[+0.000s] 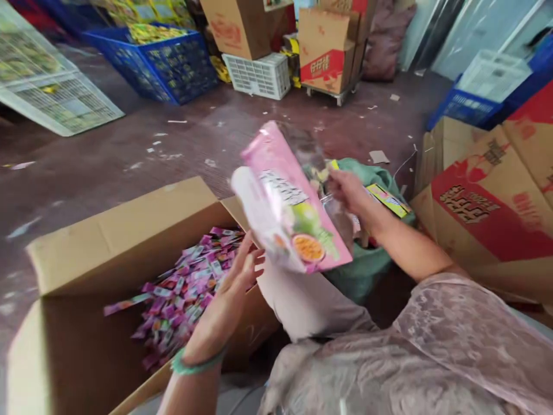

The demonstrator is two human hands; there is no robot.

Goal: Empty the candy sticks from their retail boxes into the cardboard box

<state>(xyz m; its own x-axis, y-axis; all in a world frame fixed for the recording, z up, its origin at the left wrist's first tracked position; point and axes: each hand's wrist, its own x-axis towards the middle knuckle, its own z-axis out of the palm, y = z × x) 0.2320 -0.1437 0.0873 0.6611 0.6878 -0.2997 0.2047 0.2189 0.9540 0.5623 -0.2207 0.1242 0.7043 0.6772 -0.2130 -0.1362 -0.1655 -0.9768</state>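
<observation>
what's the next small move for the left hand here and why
I'd probably bring the left hand onto the pink bag's lower left edge to steady it: the right hand seems to hold it from the other side, while the left sits open close by, beside the box of small packets.

"Any words you can make out?"

"None for certain. The shiny pink plastic bag printed with fruit (298, 202) carries dark lettering (smeared by blur)."

"And the large brown cardboard box with a red panel (470, 193) on the right?"

"Bold, stylised characters, unreadable to me. The flat yellow packet (387, 200) has blurred print too."
</observation>
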